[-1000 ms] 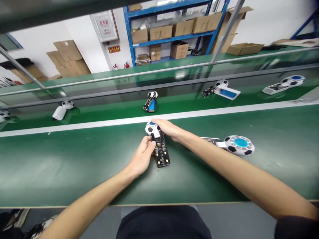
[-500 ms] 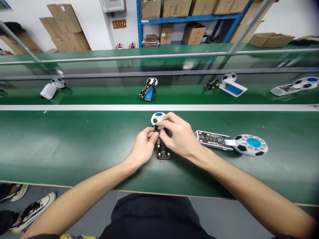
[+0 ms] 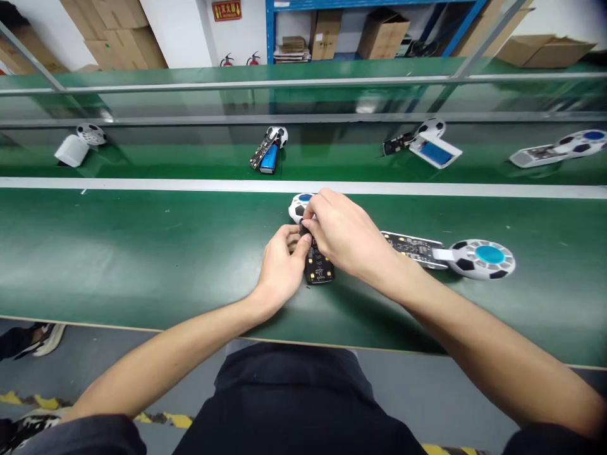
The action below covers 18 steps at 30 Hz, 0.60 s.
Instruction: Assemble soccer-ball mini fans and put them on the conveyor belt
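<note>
A black circuit board [image 3: 320, 272] with small yellow-white chips lies on the green bench below a round football-patterned head [image 3: 296, 208] with a blue centre. My left hand [image 3: 281, 268] grips the board's left edge near its upper end, thumb on top. Over the upper right of the board, my right hand [image 3: 346, 237] is closed in a pinch where board and head meet; a small dark piece shows by the fingertips, too hidden to name. To the right lies a similar device [image 3: 481, 259], its board in a white tray and its football head ringed around a light-blue disc.
Beyond the white strip [image 3: 190, 184] lie several more football devices, including one with a blue battery [image 3: 269, 158] and a white-cased one [image 3: 73, 150]. A metal rail [image 3: 190, 84] crosses behind them. Cardboard boxes [image 3: 383, 35] stand on a blue shelf. A person's shoe [image 3: 50, 339] shows at lower left.
The view has tilted down, so the background sits higher. My right hand's fingers have drawn together into a tighter pinch at the board's upper end; my left hand keeps its grip.
</note>
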Each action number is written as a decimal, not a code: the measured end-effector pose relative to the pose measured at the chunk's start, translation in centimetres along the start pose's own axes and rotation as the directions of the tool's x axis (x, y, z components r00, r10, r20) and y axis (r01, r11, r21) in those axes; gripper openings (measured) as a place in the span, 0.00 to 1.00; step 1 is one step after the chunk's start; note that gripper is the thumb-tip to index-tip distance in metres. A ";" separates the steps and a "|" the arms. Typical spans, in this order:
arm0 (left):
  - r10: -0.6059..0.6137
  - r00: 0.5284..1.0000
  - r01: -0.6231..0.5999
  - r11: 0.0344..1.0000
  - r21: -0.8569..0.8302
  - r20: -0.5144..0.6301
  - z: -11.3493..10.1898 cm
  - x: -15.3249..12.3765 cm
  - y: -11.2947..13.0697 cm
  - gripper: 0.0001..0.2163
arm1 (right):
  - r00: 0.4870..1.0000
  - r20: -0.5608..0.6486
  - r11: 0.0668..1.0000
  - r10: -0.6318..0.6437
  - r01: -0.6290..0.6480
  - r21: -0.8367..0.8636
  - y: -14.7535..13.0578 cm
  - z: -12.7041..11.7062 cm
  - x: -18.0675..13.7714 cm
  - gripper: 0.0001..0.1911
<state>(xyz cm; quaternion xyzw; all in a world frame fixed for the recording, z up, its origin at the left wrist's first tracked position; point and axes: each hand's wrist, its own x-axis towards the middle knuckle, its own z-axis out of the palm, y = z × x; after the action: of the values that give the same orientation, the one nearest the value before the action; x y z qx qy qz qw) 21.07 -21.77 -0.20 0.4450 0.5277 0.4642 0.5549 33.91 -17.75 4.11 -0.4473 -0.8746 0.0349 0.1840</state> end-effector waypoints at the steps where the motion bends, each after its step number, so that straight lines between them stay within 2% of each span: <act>1: 0.011 1.000 -0.011 1.000 -0.008 -0.004 0.0 0.0 0.0 0.07 | 1.000 0.013 0.999 0.005 -0.006 0.032 0.2 -0.2 0.2 0.06; 5: 0.041 0.998 -0.041 0.999 -0.014 0.044 -0.4 0.2 -0.2 0.10 | 0.990 0.133 0.985 0.047 -0.069 0.161 1.4 -0.7 1.5 0.05; 10: 0.035 0.989 -0.045 0.997 0.061 0.146 -1.3 1.0 -0.3 0.12 | 0.938 0.345 0.938 0.031 -0.147 0.313 2.6 -0.9 3.2 0.08; 13: 0.025 0.991 -0.033 0.998 0.053 0.131 -1.4 1.0 -0.1 0.11 | 0.929 0.370 0.928 -0.005 -0.134 0.348 2.8 -1.0 3.6 0.08; 18: -0.036 0.986 0.052 0.994 -0.094 0.165 -1.3 0.9 -0.1 0.11 | 0.926 0.370 0.899 -0.071 -0.101 0.426 3.3 -1.3 4.0 0.10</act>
<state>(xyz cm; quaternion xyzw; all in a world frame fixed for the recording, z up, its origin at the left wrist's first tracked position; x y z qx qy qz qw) 19.76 -20.87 -0.47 0.4419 0.4668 0.4395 0.6275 34.78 -12.76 5.69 -0.3862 -0.8595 0.3168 0.1083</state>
